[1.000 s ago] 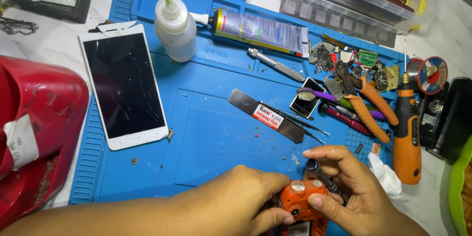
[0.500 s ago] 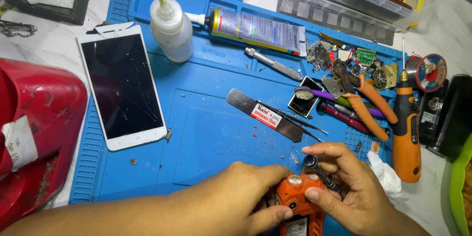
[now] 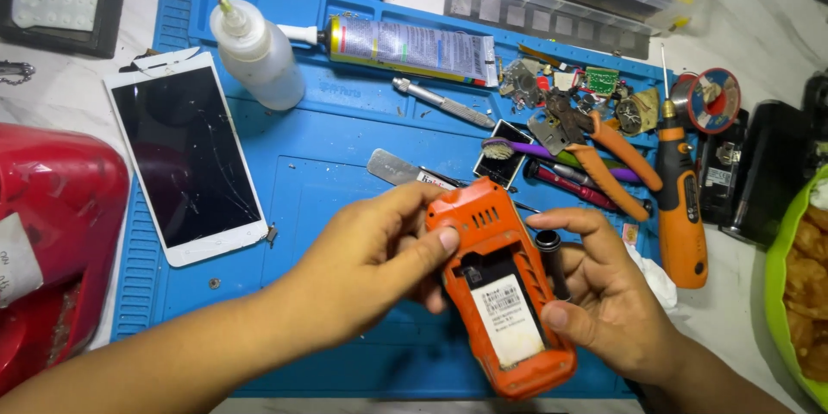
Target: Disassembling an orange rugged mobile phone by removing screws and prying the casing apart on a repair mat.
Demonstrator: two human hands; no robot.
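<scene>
Your left hand (image 3: 366, 263) grips orange phone (image 3: 500, 293) at top edge, fingers pressed on casing. Your right hand (image 3: 604, 297) cradles its right side, fingers also pinching small black cylinder (image 3: 549, 246). Phone back-up, open, over blue mat (image 3: 336, 147) at 6 o'clock. Cracked white phone (image 3: 185, 155) at 9 o'clock, orange screwdriver (image 3: 680, 198) at 3.

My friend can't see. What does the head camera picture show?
Two hands, the left hand and the right hand, hold an orange phone with its back open above a blue work mat. A white phone with a cracked screen, a glue tube and orange pliers lie on the mat.
</scene>
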